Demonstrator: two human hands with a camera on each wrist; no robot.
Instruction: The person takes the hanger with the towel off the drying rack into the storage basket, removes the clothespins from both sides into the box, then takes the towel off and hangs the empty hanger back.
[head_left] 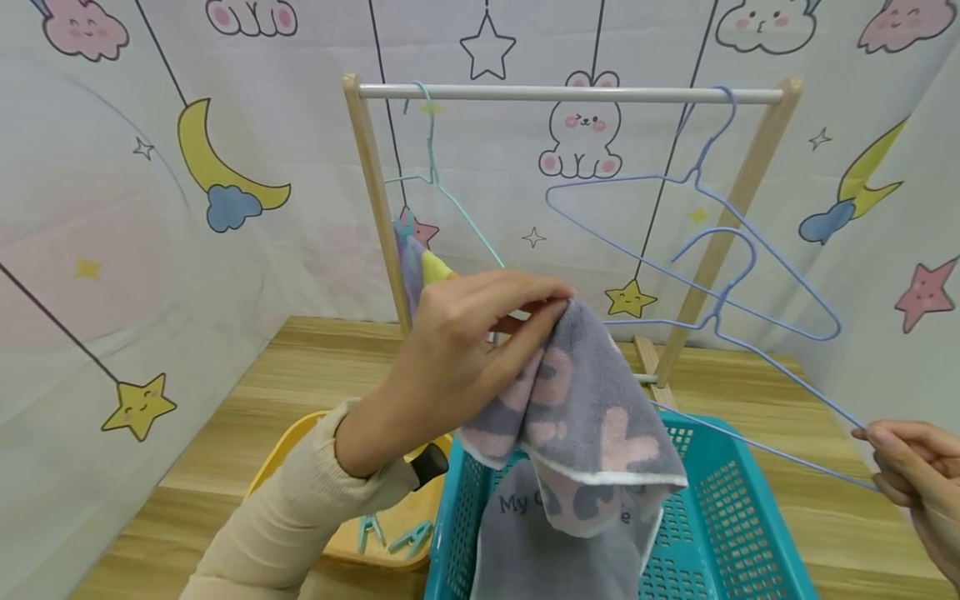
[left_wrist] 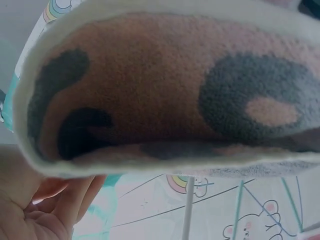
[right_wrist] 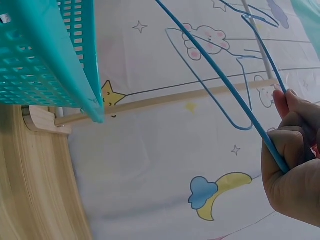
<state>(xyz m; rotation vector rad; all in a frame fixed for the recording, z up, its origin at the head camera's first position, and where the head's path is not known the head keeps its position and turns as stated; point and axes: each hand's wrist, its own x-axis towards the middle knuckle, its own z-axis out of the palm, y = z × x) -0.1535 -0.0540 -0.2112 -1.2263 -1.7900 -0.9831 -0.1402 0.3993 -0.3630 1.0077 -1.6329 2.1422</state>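
Note:
My left hand (head_left: 480, 342) pinches a grey and pink towel (head_left: 592, 392) by its upper edge, and the cloth hangs down in folds over the teal basket (head_left: 750, 500). In the left wrist view the towel (left_wrist: 150, 75) fills most of the picture, with the left hand (left_wrist: 50, 205) at lower left. My right hand (head_left: 918, 471) grips one end of a blue hanger (head_left: 787, 371); its far end passes behind the towel. The right wrist view shows the right hand (right_wrist: 295, 145) with fingers curled round the hanger wire (right_wrist: 225, 82).
A wooden rack with a white rail (head_left: 570, 93) stands behind. From it hang another blue hanger (head_left: 622, 237) and a mint hanger (head_left: 468, 221) with a colourful cloth (head_left: 411, 267) clipped on. A yellow basket (head_left: 288, 442) at left holds mint clothespins (head_left: 411, 537).

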